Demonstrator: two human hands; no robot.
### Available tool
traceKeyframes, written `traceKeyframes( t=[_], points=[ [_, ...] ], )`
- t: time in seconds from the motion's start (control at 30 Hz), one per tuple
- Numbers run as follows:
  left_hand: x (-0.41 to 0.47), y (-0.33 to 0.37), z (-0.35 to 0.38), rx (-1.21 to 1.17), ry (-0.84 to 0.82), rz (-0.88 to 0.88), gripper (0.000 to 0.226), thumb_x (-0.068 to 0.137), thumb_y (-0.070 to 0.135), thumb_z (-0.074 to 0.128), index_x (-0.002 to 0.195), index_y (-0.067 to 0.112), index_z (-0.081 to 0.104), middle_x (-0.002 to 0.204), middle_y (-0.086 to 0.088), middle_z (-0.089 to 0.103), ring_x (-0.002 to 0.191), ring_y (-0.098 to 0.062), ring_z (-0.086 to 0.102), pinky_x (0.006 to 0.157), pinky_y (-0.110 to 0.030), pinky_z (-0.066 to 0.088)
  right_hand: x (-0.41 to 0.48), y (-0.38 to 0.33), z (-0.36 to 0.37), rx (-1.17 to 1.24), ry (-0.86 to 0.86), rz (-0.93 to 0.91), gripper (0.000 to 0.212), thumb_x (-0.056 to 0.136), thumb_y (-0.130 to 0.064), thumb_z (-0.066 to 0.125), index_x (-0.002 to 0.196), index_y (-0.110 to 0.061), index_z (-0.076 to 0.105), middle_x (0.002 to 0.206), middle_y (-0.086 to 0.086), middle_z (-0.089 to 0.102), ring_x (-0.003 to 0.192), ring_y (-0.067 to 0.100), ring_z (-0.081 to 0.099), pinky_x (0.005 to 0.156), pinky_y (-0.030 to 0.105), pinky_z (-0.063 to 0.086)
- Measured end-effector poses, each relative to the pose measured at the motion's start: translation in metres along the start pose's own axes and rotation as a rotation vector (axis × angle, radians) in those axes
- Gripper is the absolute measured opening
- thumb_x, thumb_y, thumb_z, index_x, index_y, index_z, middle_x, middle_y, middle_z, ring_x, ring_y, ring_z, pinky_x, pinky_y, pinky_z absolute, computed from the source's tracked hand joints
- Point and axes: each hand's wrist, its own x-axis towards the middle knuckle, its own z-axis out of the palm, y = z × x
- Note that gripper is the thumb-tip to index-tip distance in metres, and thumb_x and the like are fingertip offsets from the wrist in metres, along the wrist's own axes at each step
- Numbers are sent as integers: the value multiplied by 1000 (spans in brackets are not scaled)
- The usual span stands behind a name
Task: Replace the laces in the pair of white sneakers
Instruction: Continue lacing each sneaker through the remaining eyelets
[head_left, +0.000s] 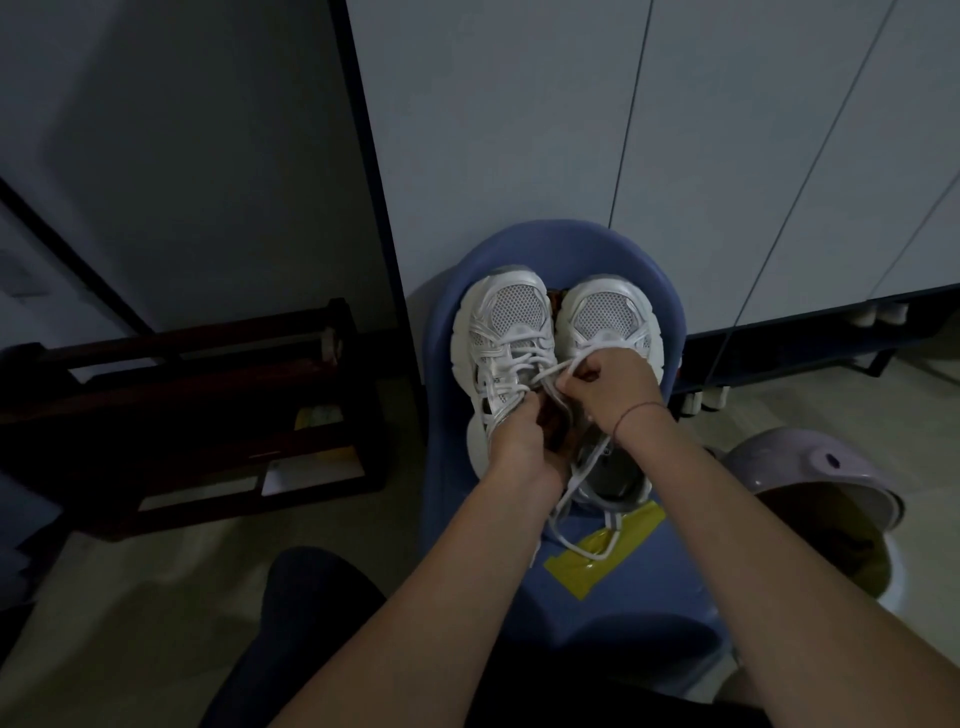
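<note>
Sneakers (511, 312): paired on stool (561, 249). Left hand (519, 441) and right hand (618, 384), fingers curled, each pinched the lace (550, 374) over the left shoe. Step: probably threading upper eyelets. Next: feed a tip through and pull even.

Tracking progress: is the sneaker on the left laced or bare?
Laced, at least partly: white lace crisscrosses the sneaker behind its toe.

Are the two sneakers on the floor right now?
No, the left sneaker and right sneaker stand side by side on the blue chair.
</note>
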Motion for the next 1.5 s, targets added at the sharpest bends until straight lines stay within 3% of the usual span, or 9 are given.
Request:
traceKeyframes(
  t=[0.2,0.47,0.6,0.77,0.9,1.03,1.13,1.3,1.5],
  points=[
    [8,1,-1,32,8,25,27,104,19,45,117,3,63,86,-10,65,72,-19,61,46,-21,53,1,5,-6,216,-13,79,27,91,-17,59,67,-8,68,52,5,60,38,11,51,54,23,44],
    [19,0,-8,89,-9,-4,32,100,26,54,122,7,64,105,-11,71,88,-21,68,55,-25,56,0,5,0,133,2,-33,24,82,-26,71,81,-2,73,74,16,71,69,29,65,69,33,50],
    [22,0,-12,159,-27,-6,28,95,24,62,118,8,68,113,-14,71,100,-25,69,71,-30,59,-2,6,-3,115,-78,-59,28,73,-33,79,86,-9,71,81,4,69,77,18,62,70,29,48],
    [17,0,-11,216,-33,56,21,97,10,57,114,1,66,98,-15,69,77,-22,66,51,-22,56,-5,5,-7,50,-60,-53,19,76,-22,77,88,-9,71,76,0,64,70,14,59,61,22,43],
    [11,-2,-19,559,13,109,25,94,7,63,114,-7,64,87,-14,66,64,-18,62,50,-18,52,-5,8,-7,187,-69,5,6,81,-13,72,81,-9,68,58,2,65,47,17,61,57,28,54],
    [7,7,-40,1191,-83,59,21,88,10,71,103,-5,68,94,-18,68,83,-25,62,82,-32,55,-3,10,-4,282,-76,31,8,82,-6,70,81,2,68,54,9,63,43,19,59,58,38,58],
    [-4,11,-52,1447,-230,-88,23,89,8,69,106,-8,68,75,-9,67,67,-12,65,73,-23,57,-3,9,-3,323,-82,50,9,81,-2,70,84,6,67,56,11,62,45,21,58,56,39,58],
    [-5,5,-42,915,-158,64,14,98,15,56,104,6,66,82,-5,67,69,-10,61,62,-17,51,-4,7,-4,297,-66,27,11,81,-5,71,88,3,67,64,14,65,48,20,58,54,31,57],
    [1,-6,-12,237,-54,-61,37,104,31,43,92,7,68,59,-3,70,49,-11,67,44,-19,52,-4,7,-5,210,-42,-5,20,78,-13,74,85,5,68,72,16,71,65,29,68,72,42,57]
  ],
)
